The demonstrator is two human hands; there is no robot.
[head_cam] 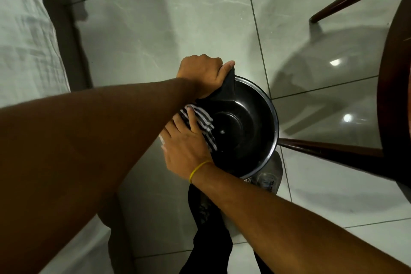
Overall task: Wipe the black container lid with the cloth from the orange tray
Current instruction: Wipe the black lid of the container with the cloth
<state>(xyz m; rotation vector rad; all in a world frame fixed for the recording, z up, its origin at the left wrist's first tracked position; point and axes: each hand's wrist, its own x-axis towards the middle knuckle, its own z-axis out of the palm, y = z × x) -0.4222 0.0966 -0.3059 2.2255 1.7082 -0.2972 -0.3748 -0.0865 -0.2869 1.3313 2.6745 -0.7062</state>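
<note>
The round black container lid (244,127) is held up in front of me, its hollow side with a shiny metal rim facing the camera. My left hand (203,75) grips the lid's black handle tab at the upper left. My right hand (184,147), with a yellow band at the wrist, presses a black-and-white striped cloth (204,122) against the lid's left inner side. Part of the cloth is hidden under my fingers. The orange tray is not in view.
Pale glossy floor tiles (155,29) lie below. A dark wooden chair (395,87) with slanted legs stands at the right, one leg close to the lid's rim. A bed with a light sheet (24,35) fills the left. My dark trouser leg (211,240) shows beneath.
</note>
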